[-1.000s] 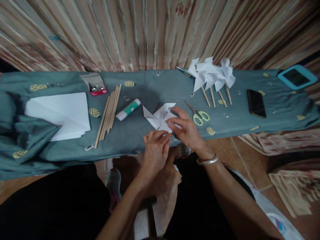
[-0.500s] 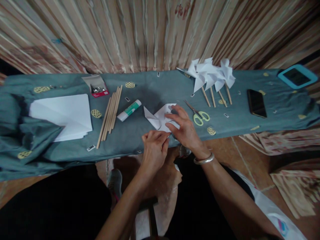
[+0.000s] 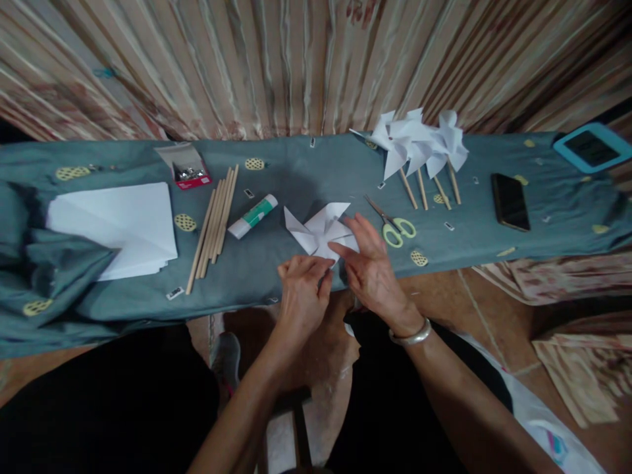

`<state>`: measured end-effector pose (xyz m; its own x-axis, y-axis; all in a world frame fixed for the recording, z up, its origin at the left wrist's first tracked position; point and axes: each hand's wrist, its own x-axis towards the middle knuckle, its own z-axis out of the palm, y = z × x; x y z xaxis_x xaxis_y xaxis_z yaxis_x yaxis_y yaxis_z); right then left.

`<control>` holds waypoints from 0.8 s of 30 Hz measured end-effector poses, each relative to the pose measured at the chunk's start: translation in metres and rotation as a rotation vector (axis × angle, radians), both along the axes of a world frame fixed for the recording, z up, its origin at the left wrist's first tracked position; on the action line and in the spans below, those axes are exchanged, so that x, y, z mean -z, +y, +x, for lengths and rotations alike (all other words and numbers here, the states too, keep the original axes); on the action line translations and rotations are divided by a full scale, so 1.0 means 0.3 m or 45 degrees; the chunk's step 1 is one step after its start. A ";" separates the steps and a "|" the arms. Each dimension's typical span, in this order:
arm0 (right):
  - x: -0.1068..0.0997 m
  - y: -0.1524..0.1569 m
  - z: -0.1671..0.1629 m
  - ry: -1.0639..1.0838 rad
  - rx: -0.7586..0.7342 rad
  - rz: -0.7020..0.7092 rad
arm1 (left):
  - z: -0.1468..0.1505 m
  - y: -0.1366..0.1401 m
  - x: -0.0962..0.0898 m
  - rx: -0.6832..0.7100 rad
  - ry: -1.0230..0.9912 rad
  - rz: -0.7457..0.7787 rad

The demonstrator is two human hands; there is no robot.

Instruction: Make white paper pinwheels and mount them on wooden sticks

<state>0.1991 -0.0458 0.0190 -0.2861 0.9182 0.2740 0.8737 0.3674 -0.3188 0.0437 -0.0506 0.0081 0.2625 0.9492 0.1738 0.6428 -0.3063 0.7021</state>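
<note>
A white paper pinwheel (image 3: 320, 227), its blades folded toward the middle, lies near the front edge of the cloth-covered table. My left hand (image 3: 303, 286) has its fingers closed in a pinch at the pinwheel's near edge. On the right side, my right hand (image 3: 371, 266) touches the paper with its fingertips, fingers stretched and apart. Part of the right blade is hidden under those fingers. Just right of it lie scissors (image 3: 394, 227) with pale green handles. To the left rests a green and white glue stick (image 3: 253, 216).
Several wooden sticks (image 3: 213, 227) lie beside a red box (image 3: 186, 172) of small metal pieces. Farther left is a stack of white paper (image 3: 118, 227). Several finished pinwheels on sticks (image 3: 419, 145) lie at back right, with a phone (image 3: 510, 202) and a blue-framed device (image 3: 590, 148) beyond.
My right hand has shifted right and toward me, uncovering the pinwheel's far and middle blades. My left hand stays at the near edge. The view has shifted slightly.
</note>
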 end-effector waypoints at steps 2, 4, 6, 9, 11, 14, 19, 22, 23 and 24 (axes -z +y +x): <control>0.001 0.001 -0.002 -0.023 -0.014 -0.019 | 0.001 0.000 0.000 -0.009 0.003 0.015; 0.003 0.003 -0.004 -0.041 -0.020 -0.040 | 0.001 0.001 -0.001 -0.018 0.013 0.012; 0.007 0.004 -0.006 -0.049 -0.019 -0.049 | 0.002 0.001 -0.003 -0.025 0.026 0.001; 0.015 0.005 -0.007 -0.036 -0.023 -0.038 | 0.003 0.001 -0.005 -0.025 0.029 -0.002; 0.018 0.004 -0.007 -0.027 -0.025 -0.036 | 0.004 0.000 -0.007 -0.026 0.031 -0.007; 0.016 0.003 -0.007 -0.029 -0.017 -0.051 | 0.006 -0.001 -0.011 -0.035 0.041 -0.021; 0.008 0.004 -0.010 -0.018 -0.016 -0.050 | 0.004 0.005 -0.016 -0.031 0.044 -0.046; 0.008 0.006 -0.010 -0.037 -0.011 -0.046 | -0.002 0.014 -0.018 -0.013 0.039 -0.056; 0.010 0.007 -0.010 -0.048 -0.011 -0.045 | -0.004 0.017 -0.018 -0.008 0.039 -0.056; 0.011 0.007 -0.009 -0.058 -0.013 -0.043 | -0.005 0.020 -0.018 -0.006 0.041 -0.057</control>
